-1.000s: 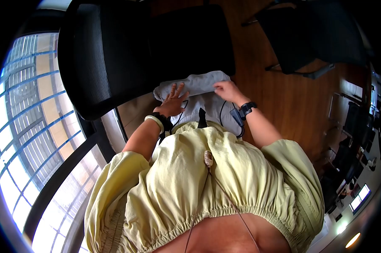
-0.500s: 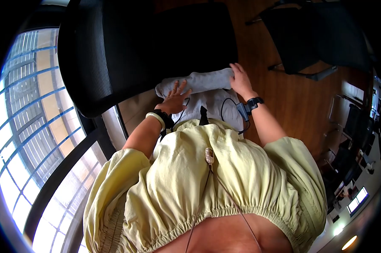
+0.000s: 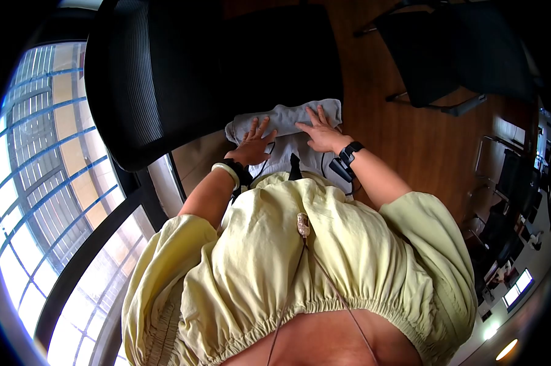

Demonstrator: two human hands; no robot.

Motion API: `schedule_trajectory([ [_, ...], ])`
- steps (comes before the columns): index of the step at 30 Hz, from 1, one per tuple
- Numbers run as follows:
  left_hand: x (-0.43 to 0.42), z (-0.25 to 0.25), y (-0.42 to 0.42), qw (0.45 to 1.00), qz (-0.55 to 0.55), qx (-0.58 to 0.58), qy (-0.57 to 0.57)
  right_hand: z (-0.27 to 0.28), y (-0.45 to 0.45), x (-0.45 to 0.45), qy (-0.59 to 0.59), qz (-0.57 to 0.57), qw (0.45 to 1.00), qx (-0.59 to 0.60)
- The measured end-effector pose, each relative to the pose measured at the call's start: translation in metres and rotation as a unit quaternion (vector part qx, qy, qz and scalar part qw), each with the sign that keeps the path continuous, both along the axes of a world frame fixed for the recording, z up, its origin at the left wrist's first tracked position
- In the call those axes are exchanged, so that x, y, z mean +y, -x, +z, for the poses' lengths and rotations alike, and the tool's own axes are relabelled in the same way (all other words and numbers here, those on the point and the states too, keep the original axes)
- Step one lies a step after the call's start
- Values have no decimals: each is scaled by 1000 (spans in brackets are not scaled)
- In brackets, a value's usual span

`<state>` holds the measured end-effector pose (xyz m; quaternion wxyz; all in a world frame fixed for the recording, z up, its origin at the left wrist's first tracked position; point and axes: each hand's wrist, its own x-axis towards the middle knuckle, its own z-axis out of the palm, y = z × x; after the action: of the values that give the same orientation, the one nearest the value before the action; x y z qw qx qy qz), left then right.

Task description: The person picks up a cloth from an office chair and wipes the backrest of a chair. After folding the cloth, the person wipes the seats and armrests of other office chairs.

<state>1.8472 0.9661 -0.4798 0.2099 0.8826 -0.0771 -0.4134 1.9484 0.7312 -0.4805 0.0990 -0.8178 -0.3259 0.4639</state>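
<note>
The person's left hand lies on the left part of a long grey cloth, palm down with its fingers spread, pressing nothing between them. The cloth runs crosswise in front of the person, just beyond the white fabric over the lap and against the near edge of a black chair; whether the seat or the legs bear its weight cannot be told. It is already gathered into a narrow, layered band, though rolled or folded is hard to say; as far as can be judged, the shaping is well advanced, while creases and an uneven upper edge remain. Toward its right end the right hand rests on the cloth, fingers fanned apart and gripping nothing, with a dark wristband behind it. As for the room, a tall barred window lets in strong daylight at the far left, the black chair's ribbed side stands next to it, and brown wooden flooring stretches to the right. Farther over sits a second dark chair, then a dim, crowded strip with a bright screen-like rectangle and a glowing lamp.
</note>
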Motion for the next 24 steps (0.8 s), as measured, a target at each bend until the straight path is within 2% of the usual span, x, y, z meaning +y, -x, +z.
schedule_trajectory([
  [9, 2, -15, 6, 1000, -1, -8, -2, 6, -3, 2, 6, -4, 1000, 26],
  [24, 2, -11, 8, 1000, 8, -23, -4, -5, -1, 1, 3, -4, 1000, 9],
])
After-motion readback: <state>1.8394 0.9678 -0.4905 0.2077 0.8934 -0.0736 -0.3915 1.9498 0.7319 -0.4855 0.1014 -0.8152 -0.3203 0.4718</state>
